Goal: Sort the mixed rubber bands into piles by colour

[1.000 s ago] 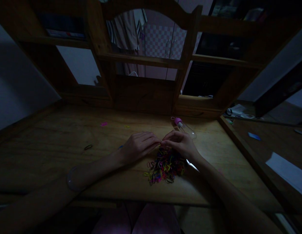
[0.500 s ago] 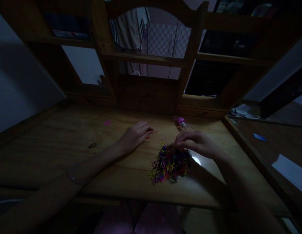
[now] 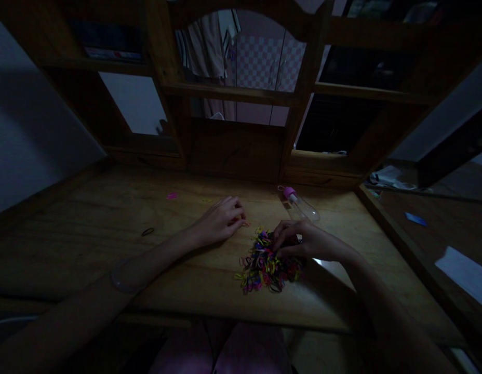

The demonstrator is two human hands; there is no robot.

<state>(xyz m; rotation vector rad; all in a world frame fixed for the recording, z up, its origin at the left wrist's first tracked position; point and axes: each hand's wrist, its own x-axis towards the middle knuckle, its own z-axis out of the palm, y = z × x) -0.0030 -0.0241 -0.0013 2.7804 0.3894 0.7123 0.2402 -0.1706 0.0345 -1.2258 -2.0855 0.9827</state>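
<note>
A heap of small multicoloured rubber bands (image 3: 264, 265) lies on the wooden desk. My right hand (image 3: 309, 241) reaches into its upper right side, thumb and fingertips drawn close together among the bands; what they pinch, if anything, is too small to make out. Left of the heap, my left hand (image 3: 223, 221) rests on the desk with its fingers curled. An orange-red rubber band (image 3: 245, 224) shows at its fingertips. Just beyond my right hand lies a clear bulb-shaped bottle (image 3: 305, 209) with a purple cap (image 3: 289, 191), partly hidden by that hand.
Pink bands (image 3: 171, 196), a yellow band (image 3: 206, 200) and a dark band (image 3: 148, 231) lie apart on the desk's left half. A wooden shelf unit (image 3: 237, 150) rises at the back. Across a raised edge at right are a blue card (image 3: 415, 218) and white paper (image 3: 465, 275).
My right hand has moved down and slightly left, deeper into the heap, uncovering more of the bottle. My left hand's fingertips have dropped slightly toward the desk, with the orange-red band.
</note>
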